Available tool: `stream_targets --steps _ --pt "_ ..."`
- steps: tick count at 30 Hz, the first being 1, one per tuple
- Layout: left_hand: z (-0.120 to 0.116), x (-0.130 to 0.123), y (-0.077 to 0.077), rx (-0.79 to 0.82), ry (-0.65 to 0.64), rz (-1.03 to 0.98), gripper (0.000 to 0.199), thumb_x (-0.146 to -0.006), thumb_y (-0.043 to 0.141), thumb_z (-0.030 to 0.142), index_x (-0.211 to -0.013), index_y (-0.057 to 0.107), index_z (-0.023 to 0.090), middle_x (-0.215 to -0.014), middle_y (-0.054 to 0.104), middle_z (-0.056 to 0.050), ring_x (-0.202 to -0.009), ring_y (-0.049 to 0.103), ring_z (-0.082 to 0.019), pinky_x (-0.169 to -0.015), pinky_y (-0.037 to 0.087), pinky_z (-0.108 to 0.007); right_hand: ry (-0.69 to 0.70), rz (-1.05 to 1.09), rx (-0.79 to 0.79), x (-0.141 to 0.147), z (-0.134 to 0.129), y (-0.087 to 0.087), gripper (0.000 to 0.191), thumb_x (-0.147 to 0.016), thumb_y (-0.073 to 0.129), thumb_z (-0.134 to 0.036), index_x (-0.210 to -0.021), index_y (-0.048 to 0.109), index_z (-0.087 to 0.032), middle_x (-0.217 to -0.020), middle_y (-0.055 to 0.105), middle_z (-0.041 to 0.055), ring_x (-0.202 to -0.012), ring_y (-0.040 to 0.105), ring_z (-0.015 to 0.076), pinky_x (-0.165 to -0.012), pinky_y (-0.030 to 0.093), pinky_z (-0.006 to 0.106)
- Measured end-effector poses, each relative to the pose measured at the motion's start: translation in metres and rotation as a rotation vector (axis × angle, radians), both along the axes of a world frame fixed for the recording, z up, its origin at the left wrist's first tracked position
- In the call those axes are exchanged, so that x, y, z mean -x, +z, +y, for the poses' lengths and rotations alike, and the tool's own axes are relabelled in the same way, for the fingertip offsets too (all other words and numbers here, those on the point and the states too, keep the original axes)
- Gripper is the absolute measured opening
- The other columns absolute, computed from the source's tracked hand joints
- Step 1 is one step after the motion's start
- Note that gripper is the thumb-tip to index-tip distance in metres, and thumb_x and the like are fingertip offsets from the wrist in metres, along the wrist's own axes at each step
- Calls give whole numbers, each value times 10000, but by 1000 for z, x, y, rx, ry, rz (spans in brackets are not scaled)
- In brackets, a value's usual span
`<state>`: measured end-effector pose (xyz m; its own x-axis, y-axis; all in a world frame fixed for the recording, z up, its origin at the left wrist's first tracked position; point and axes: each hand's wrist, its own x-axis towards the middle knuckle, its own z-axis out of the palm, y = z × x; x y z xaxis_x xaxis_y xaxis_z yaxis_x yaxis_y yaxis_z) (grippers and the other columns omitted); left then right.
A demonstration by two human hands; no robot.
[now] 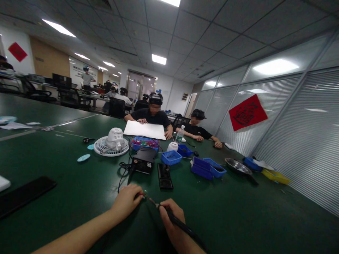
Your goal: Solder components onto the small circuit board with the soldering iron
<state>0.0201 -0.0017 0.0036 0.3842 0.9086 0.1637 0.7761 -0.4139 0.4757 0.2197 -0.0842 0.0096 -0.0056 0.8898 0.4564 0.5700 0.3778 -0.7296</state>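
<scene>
In the head view my right hand [173, 219] is closed around the black handle of a soldering iron [186, 228], pen-like. Its metal tip points left and meets or nearly meets a small green circuit board [144, 192]. My left hand [127, 198] pinches that board by its near side, just above the green table [106, 183]. Fine details of the board are too small to make out. Behind my left hand stands a black soldering station [143, 161] with a cable. A black stand [164, 176] lies to its right.
Blue trays [171, 157] stand beyond the station; one tray [145, 143] holds red wires. A white fan part [112, 143] sits at left, a metal bowl [238, 165] and yellow tray [275, 176] at right. Two people sit opposite, one touching a white board [145, 130].
</scene>
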Motion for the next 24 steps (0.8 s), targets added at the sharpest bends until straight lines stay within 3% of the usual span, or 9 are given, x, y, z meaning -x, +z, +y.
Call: stream_targets --steps 10,24 --pt "1 0 0 23 -13 14 120 -844 522 253 -827 639 233 -921 668 -1 -930 568 -180 -794 337 -278 36 19 -26 -4 4 -6 143 -878 559 -272 -789 645 -202 -733 655 2 -681 632 155 -643 462 230" --pt "1 1 -1 16 -27 26 139 -850 516 288 -832 645 238 -919 673 -6 -920 571 -190 -774 343 -286 29 -9 6 -2 -1 7 155 -862 549 -276 -782 653 -195 -721 654 15 -672 626 162 -632 460 243"
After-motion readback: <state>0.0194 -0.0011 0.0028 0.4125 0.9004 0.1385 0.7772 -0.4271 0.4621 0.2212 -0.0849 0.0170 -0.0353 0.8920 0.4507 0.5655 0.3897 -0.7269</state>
